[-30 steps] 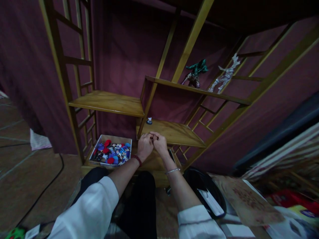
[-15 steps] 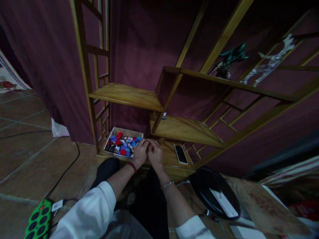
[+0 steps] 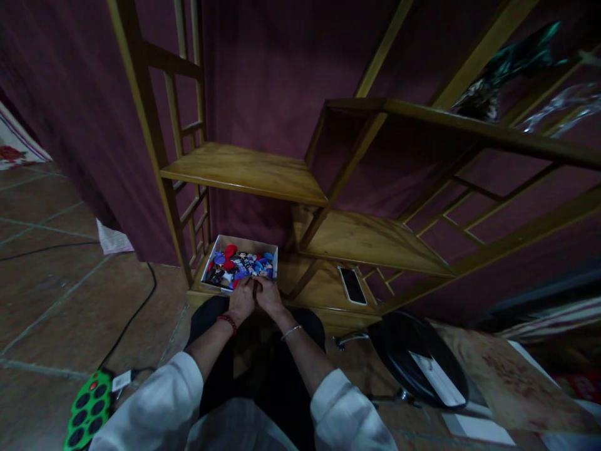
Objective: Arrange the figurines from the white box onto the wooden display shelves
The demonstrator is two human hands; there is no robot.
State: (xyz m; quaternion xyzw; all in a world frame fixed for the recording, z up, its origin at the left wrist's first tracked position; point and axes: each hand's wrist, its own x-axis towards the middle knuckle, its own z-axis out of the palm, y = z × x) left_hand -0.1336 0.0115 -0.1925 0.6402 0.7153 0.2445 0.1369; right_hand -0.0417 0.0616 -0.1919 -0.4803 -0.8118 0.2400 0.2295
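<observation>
Open over the front of the shallow white-edged cardboard box (image 3: 248,242) (low-walled). Limited above by the flat yellow-brown wooden shelf (image 3: 248,169), leftward by the brown wooden lattice (image 3: 173,61). Passable rightward along the brown wooden base (image 3: 323,285), up to the rectangular black-screened phone (image 3: 353,286).

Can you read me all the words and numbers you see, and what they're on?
There are none I can read.
Colourful pieces in the box: any print is too small.
White tag by the green power strip: too small.
Red thing at the right edge: too blurred.
</observation>
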